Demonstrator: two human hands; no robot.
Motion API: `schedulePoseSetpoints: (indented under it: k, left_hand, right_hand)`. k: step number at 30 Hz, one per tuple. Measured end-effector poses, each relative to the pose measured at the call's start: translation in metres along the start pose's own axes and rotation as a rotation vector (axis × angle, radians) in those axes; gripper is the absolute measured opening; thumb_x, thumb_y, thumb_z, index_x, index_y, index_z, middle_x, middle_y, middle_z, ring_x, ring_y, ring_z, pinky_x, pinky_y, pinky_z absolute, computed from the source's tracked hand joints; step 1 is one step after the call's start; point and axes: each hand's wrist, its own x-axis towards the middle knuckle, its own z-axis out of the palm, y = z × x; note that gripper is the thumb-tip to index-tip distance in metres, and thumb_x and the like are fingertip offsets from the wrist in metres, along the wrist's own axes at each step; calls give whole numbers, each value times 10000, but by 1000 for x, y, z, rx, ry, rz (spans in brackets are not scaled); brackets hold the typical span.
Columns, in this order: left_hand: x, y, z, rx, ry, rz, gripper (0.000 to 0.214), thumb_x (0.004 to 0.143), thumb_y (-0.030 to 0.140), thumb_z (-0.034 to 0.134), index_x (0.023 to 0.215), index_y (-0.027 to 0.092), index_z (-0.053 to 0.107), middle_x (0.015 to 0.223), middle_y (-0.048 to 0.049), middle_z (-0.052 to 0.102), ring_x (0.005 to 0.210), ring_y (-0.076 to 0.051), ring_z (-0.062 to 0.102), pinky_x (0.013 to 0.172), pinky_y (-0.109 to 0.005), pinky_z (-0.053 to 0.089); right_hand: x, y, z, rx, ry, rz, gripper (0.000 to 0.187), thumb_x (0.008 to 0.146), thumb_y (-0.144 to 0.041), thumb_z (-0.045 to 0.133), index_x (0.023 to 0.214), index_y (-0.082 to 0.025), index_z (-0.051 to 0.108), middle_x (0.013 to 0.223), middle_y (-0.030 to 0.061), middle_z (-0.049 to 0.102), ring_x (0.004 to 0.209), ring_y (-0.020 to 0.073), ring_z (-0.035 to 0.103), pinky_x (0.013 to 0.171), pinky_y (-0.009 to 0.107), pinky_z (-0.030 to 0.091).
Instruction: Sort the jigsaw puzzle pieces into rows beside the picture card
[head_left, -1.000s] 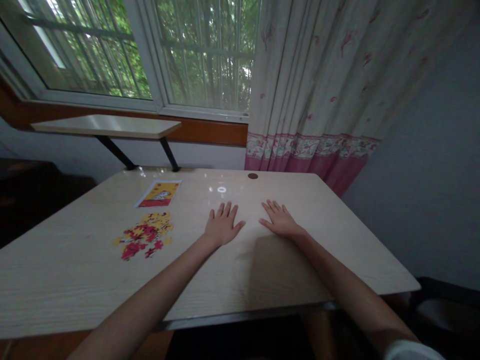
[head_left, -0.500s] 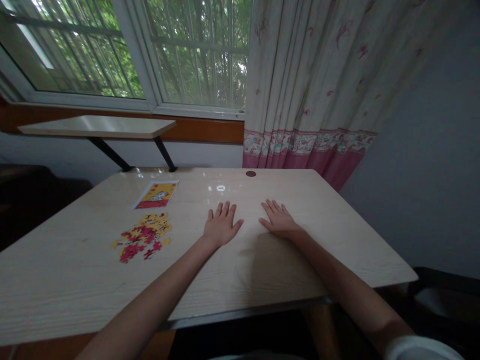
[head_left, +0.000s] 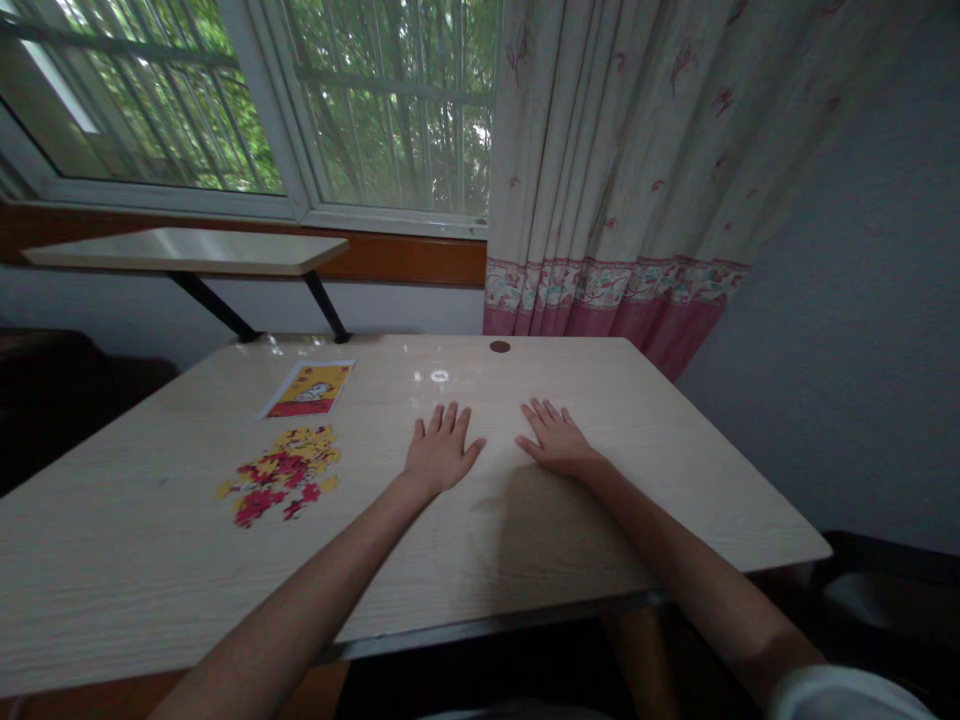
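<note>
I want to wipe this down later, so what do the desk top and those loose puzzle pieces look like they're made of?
The desk top is probably pale wood-grain laminate on board, smooth and slightly glossy: fine grain lines and window glare near its far edge. The puzzle pieces look like printed cardboard, thin, flat, red and yellow; too small to be sure.

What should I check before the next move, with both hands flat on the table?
1. Left hand empty, palm down on the table: ok.
2. Right hand empty, palm down: ok.
3. Pieces in one loose heap, left of the left hand and apart from it: ok.
4. Card uncovered, beyond the pieces: ok.
5. Every piece face up: cannot tell, too small.
</note>
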Motion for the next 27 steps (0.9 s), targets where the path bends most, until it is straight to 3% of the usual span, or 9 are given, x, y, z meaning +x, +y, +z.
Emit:
schedulePoseSetpoints:
  k: [7,27]
  left_hand:
    - [0,0,0,-1,9,2,689,886,592,159,1426,167,213,1488,-115,191,1353,-327,164,1027,-553,203]
    - [0,0,0,-22,7,-1,681,890,582,162,1427,167,215,1490,-114,180,1354,-325,163,1026,-560,204]
  right_hand:
    - [1,1,1,11,-1,-3,734,852,-649,178,1444,-215,143,1507,94,106,1382,267,72,1094,487,82]
    - [0,0,0,-17,-13,8,718,861,-639,181,1446,-226,124,1510,88,78,1382,264,75,1095,469,78]
